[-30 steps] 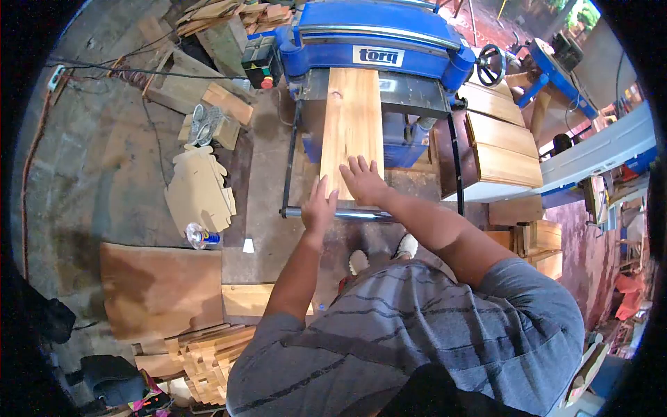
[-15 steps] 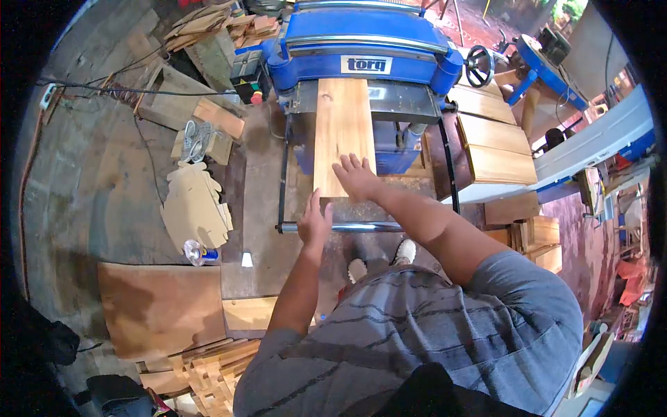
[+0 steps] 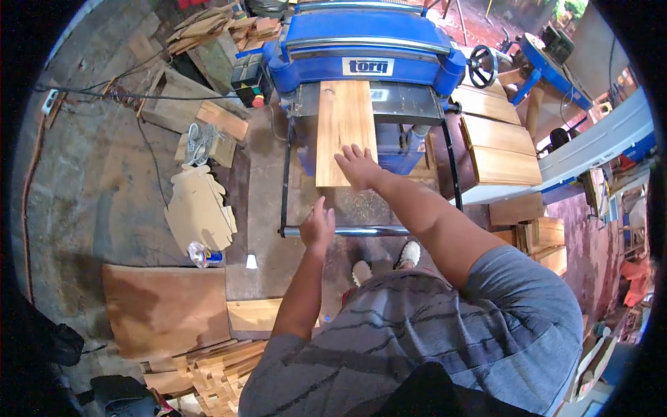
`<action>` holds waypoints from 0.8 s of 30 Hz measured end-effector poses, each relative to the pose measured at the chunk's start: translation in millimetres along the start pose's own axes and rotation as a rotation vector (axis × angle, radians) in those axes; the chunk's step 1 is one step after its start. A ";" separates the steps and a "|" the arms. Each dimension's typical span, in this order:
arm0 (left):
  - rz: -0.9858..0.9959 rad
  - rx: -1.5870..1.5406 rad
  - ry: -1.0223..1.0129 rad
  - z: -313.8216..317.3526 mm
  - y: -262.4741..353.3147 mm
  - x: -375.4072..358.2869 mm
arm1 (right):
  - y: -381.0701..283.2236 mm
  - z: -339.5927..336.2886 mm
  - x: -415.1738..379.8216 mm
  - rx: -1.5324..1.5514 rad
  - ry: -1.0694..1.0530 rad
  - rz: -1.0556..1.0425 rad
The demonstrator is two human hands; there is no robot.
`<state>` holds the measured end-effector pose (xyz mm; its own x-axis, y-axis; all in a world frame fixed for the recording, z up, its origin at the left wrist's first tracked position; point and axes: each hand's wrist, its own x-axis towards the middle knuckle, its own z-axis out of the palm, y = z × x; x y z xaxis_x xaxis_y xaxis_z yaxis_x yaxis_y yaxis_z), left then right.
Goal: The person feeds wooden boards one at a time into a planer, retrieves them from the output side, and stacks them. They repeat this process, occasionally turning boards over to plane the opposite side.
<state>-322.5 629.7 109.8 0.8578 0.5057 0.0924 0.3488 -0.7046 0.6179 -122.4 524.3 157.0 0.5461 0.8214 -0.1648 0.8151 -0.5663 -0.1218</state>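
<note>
A pale wooden board [image 3: 344, 121] reaches into the blue thickness planer [image 3: 365, 38], its far end under the machine's front and its near end sticking out toward me. My right hand [image 3: 358, 168] lies flat on top of the board near its end, fingers spread. Below the board's near left corner, my left hand [image 3: 317, 224] hovers with fingers extended, holding nothing and apart from the wood. A shiny metal roller [image 3: 354, 231] on the planer's black frame is beside and beneath that hand.
Stacked boards [image 3: 499, 149] lie right of the planer, close to its handwheel [image 3: 481, 67]. On the floor at left are cardboard [image 3: 200, 208], a can [image 3: 201, 255], a cable coil [image 3: 200, 142] and a brown sheet [image 3: 167, 306]. Wood strips [image 3: 215, 372] are piled at lower left.
The board has slid farther into the planer, away from me. My right hand stays on it, while my left hand, earlier at its near corner, is now apart from it.
</note>
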 end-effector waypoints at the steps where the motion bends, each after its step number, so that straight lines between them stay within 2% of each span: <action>1: 0.012 0.002 -0.002 -0.5 0.1 0.5 | 1.9 0.1 1.4 0.024 0.002 0.003; 8: -0.022 0.174 -0.044 7.2 -0.4 -0.5 | 14.4 4.1 18.1 0.099 0.014 0.050; 10: 0.058 0.080 0.114 13.5 -6.6 -0.6 | 17.6 -4.0 17.4 0.097 -0.030 0.060; 11: 0.096 0.072 0.084 15.1 -6.2 0.2 | 18.0 -5.1 18.2 0.094 -0.049 0.080; 13: -0.049 0.223 0.035 15.9 -5.0 0.2 | 15.9 0.4 16.9 0.156 0.029 0.146; 15: 0.021 0.242 0.019 11.4 -1.9 -0.9 | 23.1 20.7 14.6 0.184 0.075 0.216; 16: 0.059 0.263 0.024 8.3 -1.6 -2.3 | 29.6 40.2 13.1 0.143 0.167 0.173; 17: 0.079 0.279 0.001 5.1 -4.8 -5.7 | 23.0 30.2 -2.5 0.107 0.254 0.129; 18: 0.077 0.274 0.029 5.1 -4.9 -6.1 | 31.3 19.0 -25.9 0.109 0.140 0.060; 19: 0.075 0.261 0.067 8.6 -1.8 -1.9 | 44.0 17.0 -45.4 0.114 0.151 0.077; 21: 0.088 0.252 0.076 12.0 -1.7 -0.2 | 70.0 17.0 -83.5 0.409 0.131 -0.016; 23: 0.083 0.254 0.081 12.1 -1.8 0.0 | 103.0 29.7 -138.9 0.412 0.461 0.069; 24: 0.029 0.245 0.021 12.2 -3.3 1.5 | 110.8 12.0 -178.1 0.538 0.546 0.200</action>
<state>-317.7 626.8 98.4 0.8617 0.4917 0.1255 0.4072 -0.8174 0.4074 -131.6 314.4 161.1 0.8035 0.5387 0.2533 0.5623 -0.5472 -0.6200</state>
